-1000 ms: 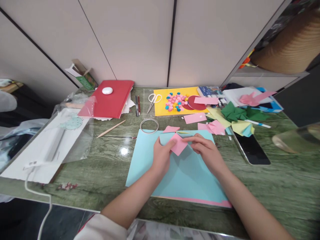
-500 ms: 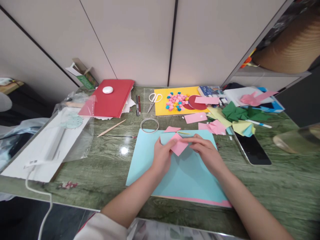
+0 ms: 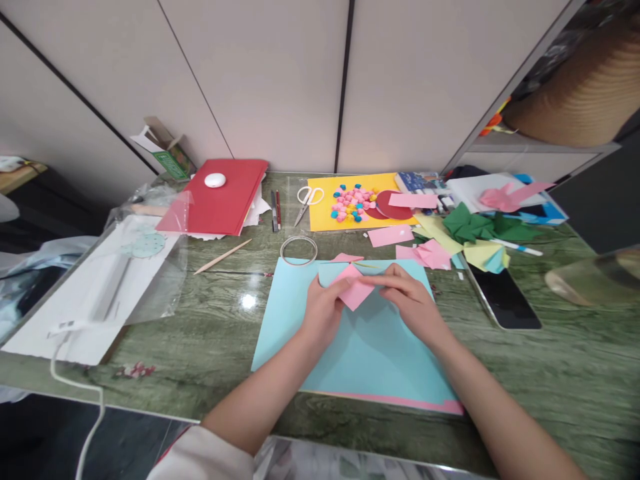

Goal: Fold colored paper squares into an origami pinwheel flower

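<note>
A small pink folded paper (image 3: 354, 295), diamond-shaped from here, is held above a stack of light blue paper (image 3: 360, 360). My left hand (image 3: 323, 310) is closed on its left side, the thumb lying over the front. From the right, my right hand (image 3: 411, 299) has its fingers pressed together at the paper's right corner; whether they grip it or only touch it is hard to tell. Just behind the hands lies another pink piece (image 3: 347, 257) with a thin yellow-green strip. A silver ring-shaped band (image 3: 282, 253) rests on the stack's back left corner.
White-handled scissors (image 3: 311, 195) lie beside a yellow sheet (image 3: 320, 220) bearing colourful little paper balls (image 3: 353, 202). Right stand folded green papers (image 3: 467, 223) and a phone (image 3: 507, 300). A wooden stick (image 3: 223, 257), a red folder (image 3: 227, 200) and a plastic-covered white board (image 3: 60, 300) are left.
The pink paper has shifted very slightly, with both hands keeping nearly the same hold. Everything else on the table stays where it was.
</note>
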